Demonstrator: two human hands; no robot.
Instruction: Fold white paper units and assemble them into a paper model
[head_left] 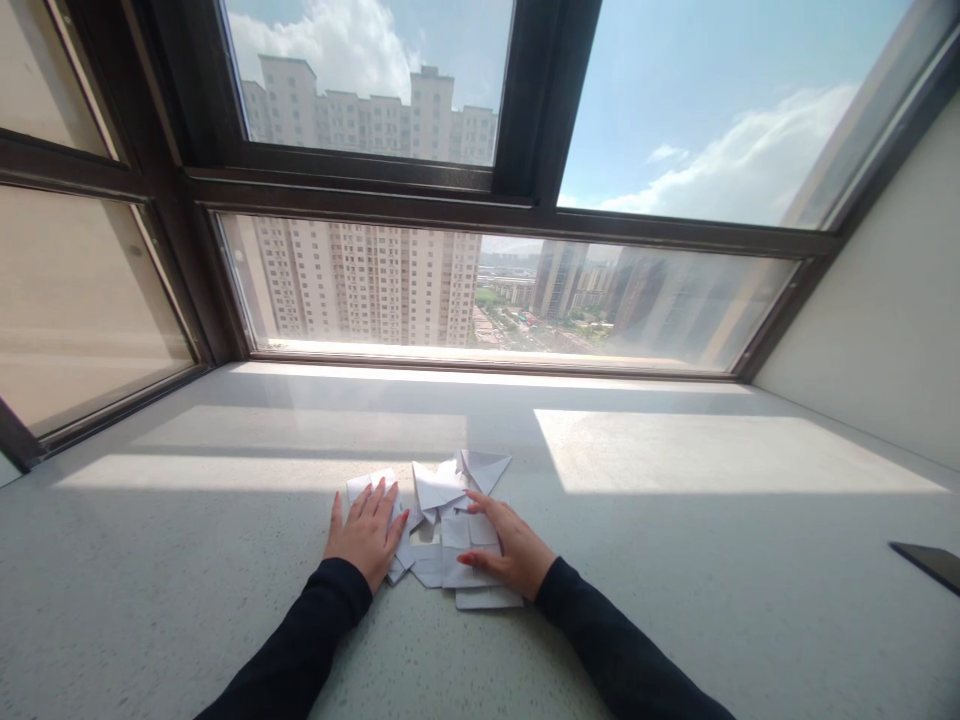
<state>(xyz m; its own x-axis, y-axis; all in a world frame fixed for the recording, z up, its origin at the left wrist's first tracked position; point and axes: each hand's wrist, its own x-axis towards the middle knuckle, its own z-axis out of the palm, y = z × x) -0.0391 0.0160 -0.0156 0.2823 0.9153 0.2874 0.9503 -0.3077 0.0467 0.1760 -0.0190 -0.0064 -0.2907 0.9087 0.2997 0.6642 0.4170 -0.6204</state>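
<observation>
A small heap of folded white paper pieces (442,500) lies on the pale speckled window ledge (675,560), straight in front of me. My left hand (365,535) rests flat on the left side of the heap, fingers stretched out and slightly spread. My right hand (511,548) lies on the right side of the heap, fingers extended and pressing down on the papers. Both arms wear dark long sleeves. Neither hand grips a piece.
A large dark-framed window (517,205) runs along the far edge of the ledge, with tall buildings outside. A white wall (885,310) closes the right side. A dark flat object (930,565), partly cut off, lies at the ledge's right edge.
</observation>
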